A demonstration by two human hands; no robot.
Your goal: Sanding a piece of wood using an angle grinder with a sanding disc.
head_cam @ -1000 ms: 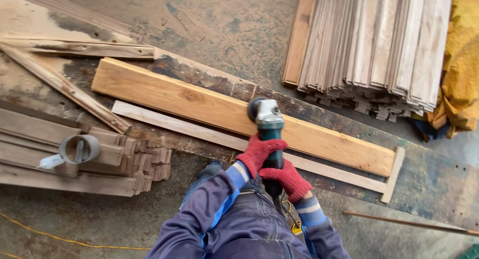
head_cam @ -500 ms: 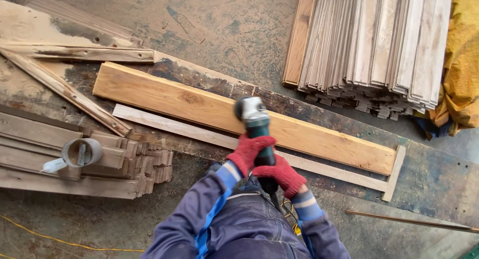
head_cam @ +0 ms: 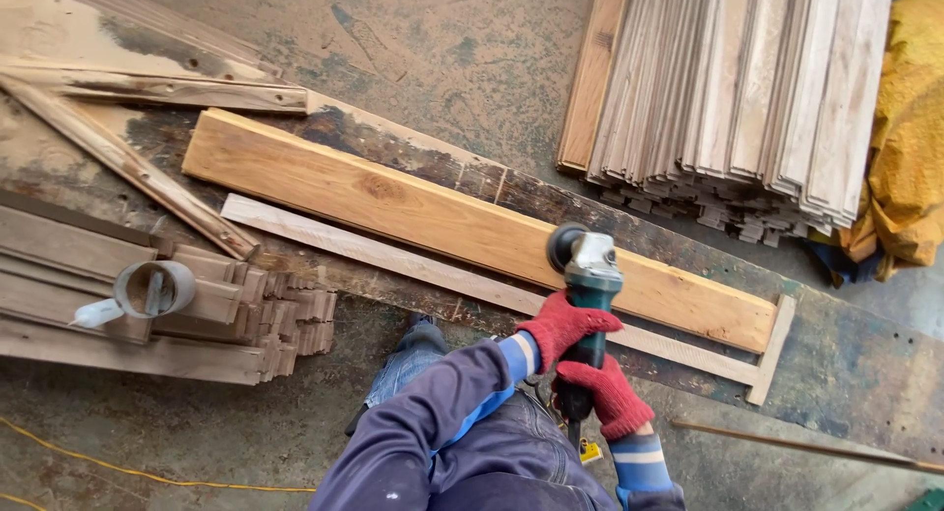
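A long yellow wooden plank [head_cam: 393, 201] lies slanted across a dark worn board [head_cam: 846, 373]. Both my hands wear red gloves and grip a green angle grinder [head_cam: 588, 275]. My left hand [head_cam: 562, 324] wraps the grinder's body near the head. Lower down, my right hand [head_cam: 612, 393] grips the rear of the handle. The grinder's round head rests on the plank's right part. A thin pale strip [head_cam: 374, 255] runs along the plank's near edge, and a short strip [head_cam: 772, 349] stands across its right end.
A stack of pale thin boards [head_cam: 737, 88] stands on edge at the upper right beside a yellow cloth [head_cam: 910, 137]. Stacked grey slats [head_cam: 226, 314] with a cut plastic bottle [head_cam: 147, 293] lie at left. A yellow cord [head_cam: 128, 470] crosses the concrete floor.
The grinder and both my hands have slid to the right along the plank, after first moving slightly left. The plank has stayed in place.
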